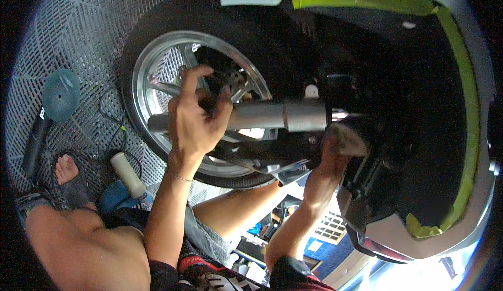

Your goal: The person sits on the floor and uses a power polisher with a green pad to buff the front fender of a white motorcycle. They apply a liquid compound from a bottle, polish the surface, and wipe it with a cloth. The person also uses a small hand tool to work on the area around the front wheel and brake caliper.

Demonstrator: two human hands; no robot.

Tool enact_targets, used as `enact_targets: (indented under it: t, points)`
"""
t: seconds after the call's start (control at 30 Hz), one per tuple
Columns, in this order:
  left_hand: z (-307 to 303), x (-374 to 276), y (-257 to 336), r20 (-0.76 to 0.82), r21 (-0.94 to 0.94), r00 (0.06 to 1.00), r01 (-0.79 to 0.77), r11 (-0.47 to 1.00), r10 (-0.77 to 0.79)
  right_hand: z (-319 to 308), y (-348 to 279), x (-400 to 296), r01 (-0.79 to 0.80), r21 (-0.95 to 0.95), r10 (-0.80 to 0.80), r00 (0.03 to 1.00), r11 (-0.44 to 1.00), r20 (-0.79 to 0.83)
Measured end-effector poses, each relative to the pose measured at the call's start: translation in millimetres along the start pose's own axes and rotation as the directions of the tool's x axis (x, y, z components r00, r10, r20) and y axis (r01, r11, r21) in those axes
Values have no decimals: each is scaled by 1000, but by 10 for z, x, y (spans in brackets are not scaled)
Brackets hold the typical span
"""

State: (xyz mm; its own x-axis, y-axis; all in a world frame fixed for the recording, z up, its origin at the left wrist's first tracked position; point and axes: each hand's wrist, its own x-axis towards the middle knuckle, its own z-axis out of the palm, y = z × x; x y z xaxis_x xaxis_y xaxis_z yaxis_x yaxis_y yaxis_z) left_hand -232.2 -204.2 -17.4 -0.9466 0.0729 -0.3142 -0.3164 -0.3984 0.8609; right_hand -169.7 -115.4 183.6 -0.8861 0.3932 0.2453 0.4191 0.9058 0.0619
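Observation:
My left hand [198,112] is in front of a grey metal cylinder [261,115], thumb and fingers apart and curved; I see nothing held in it, and whether it touches the cylinder is unclear. Behind it stands a wheel with a silver spoked rim [141,61] and a black tyre [147,23]. My right hand [334,153], blurred, is at the cylinder's right end and grips a beige pad or cloth [349,139]. Both are at the dark wheel arch [412,94] of a vehicle, whose edge bears yellow-green masking tape [467,90].
On the grey lattice floor [90,35] at left lie a round blue-grey pad [61,94] with a black handle, a black cable [106,112] and a cream-coloured cylinder [127,175]. My bare foot [67,169] is near them. A tail light [387,249] is at lower right.

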Motion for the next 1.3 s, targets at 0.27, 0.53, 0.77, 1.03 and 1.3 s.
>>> enact_targets:
  t: [0.27,0.53,0.77,1.03,1.3]
  points:
    - [18,13,-11,-8,11,1000,-16,1000,16,-83,134,100,347,-510,-372,927,787,57]
    - [29,-11,-34,-23,40,996,-81,996,82,-146,544,-305,83,18,-79,984,996,-160]
    - [67,-65,-152,-57,78,989,-131,988,136,212,604,-1954,154,312,-154,988,938,-24]
    - [214,-526,266,-60,471,627,-668,576,777,372,1043,-2254,-69,818,221,973,571,-72]
    - [940,-2104,-96,695,-230,-49,-960,158,717,287,1799,-2539,-128,988,635,771,87,44]
